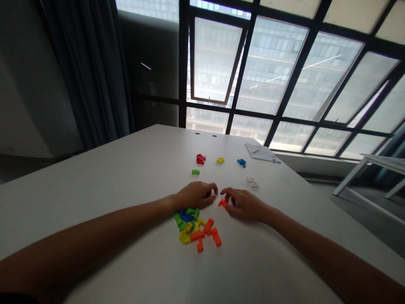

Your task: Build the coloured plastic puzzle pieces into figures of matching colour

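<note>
Over the white table, my left hand [198, 194] has its fingers curled and slightly apart, and nothing shows in it. Facing it a short gap away is my right hand [242, 203], its thumb and bent fingers around a small orange plastic piece [222, 203]. Just below my left wrist lies a loose pile of plastic pieces: green ones [178, 219], a blue one [186, 216], yellow ones [185, 237] and several orange ones [216, 237]. Part of the pile's far side is hidden by my left hand and wrist.
Farther up the table [126, 169] sit small groups of red pieces [200, 159], a yellow piece [220, 160], blue pieces [241, 162], a green piece [195, 172] and white pieces [252, 182]. Paper sheets with pens [261, 153] lie by the right edge. Windows stand beyond.
</note>
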A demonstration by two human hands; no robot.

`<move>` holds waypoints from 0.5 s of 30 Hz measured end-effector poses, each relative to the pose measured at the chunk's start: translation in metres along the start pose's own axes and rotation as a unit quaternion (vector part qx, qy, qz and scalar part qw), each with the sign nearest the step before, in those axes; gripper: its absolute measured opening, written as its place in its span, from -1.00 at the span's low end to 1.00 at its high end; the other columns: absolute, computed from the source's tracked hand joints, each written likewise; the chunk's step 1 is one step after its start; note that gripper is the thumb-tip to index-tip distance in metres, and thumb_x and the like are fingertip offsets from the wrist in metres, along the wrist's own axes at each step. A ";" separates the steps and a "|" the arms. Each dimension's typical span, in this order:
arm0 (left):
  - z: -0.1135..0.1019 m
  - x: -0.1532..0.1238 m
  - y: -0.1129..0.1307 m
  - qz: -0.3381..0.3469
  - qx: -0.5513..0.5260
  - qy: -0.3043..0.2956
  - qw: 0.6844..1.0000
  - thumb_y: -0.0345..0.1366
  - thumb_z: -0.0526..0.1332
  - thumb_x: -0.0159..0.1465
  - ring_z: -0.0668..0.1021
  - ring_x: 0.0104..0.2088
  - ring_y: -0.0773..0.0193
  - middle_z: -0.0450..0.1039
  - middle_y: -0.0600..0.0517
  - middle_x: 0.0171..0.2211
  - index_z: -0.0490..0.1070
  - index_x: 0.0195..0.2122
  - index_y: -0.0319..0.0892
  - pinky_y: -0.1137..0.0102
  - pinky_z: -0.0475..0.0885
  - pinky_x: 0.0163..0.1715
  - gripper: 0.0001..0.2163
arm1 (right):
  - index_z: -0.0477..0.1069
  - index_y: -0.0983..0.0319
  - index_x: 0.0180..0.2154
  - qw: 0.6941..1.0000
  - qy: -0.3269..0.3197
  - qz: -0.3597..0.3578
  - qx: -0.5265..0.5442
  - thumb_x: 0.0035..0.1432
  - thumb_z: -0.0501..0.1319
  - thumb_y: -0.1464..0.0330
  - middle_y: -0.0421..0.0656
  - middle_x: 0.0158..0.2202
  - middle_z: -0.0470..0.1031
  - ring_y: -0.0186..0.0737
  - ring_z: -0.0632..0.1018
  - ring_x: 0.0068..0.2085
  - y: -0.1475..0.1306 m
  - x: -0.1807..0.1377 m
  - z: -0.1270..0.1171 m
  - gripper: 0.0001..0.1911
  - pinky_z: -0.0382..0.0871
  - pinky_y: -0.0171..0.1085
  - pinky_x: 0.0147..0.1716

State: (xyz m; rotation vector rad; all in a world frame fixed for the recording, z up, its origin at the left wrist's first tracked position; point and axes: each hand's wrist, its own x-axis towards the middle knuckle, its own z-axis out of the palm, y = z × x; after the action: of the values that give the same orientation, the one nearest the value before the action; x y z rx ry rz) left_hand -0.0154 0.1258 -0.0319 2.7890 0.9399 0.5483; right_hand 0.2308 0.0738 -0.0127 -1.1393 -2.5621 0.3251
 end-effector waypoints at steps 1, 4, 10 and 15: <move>0.000 0.000 0.000 -0.002 -0.001 -0.001 1.000 -0.22 0.17 0.33 0.53 -0.43 0.26 0.53 0.10 -0.40 0.44 -0.06 -0.06 0.43 0.24 -0.45 -0.81 | 0.36 0.15 0.11 0.999 0.030 0.013 -0.007 0.24 0.23 0.38 -0.15 -0.23 0.58 -0.25 0.53 -0.37 0.006 0.001 0.003 -0.61 0.39 -0.30 -0.40; -0.001 0.000 0.000 -0.013 -0.007 -0.013 1.000 -0.20 0.19 0.31 0.54 -0.42 0.25 0.53 0.10 -0.39 0.41 0.03 -0.05 0.43 0.25 -0.45 -0.73 | 0.35 0.18 0.08 0.994 0.105 0.023 -0.031 0.20 0.21 0.47 -0.13 -0.24 0.58 -0.24 0.53 -0.35 0.017 0.003 0.013 -0.60 0.41 -0.28 -0.35; -0.002 0.000 -0.001 -0.014 -0.037 -0.029 0.999 0.03 0.24 0.31 0.54 -0.43 0.25 0.53 0.11 -0.38 0.33 0.16 -0.04 0.44 0.23 -0.47 -0.54 | 0.29 0.18 0.08 0.984 0.175 -0.004 -0.043 0.20 0.23 0.46 -0.12 -0.22 0.56 -0.21 0.53 -0.32 0.008 0.004 0.027 -0.59 0.45 -0.23 -0.29; 0.000 0.000 -0.003 0.006 -0.017 -0.017 1.000 -0.03 0.19 0.37 0.52 -0.43 0.27 0.53 0.09 -0.38 0.41 0.00 -0.07 0.43 0.22 -0.46 -0.71 | 0.28 0.17 0.04 0.981 0.193 -0.016 -0.024 0.24 0.28 0.36 -0.13 -0.23 0.55 -0.26 0.51 -0.38 -0.002 0.004 0.031 -0.64 0.43 -0.26 -0.36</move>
State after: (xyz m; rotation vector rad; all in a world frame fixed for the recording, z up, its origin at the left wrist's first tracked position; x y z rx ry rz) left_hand -0.0169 0.1279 -0.0325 2.7653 0.8991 0.5118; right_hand 0.2155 0.0732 -0.0405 -1.0566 -2.2531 0.0287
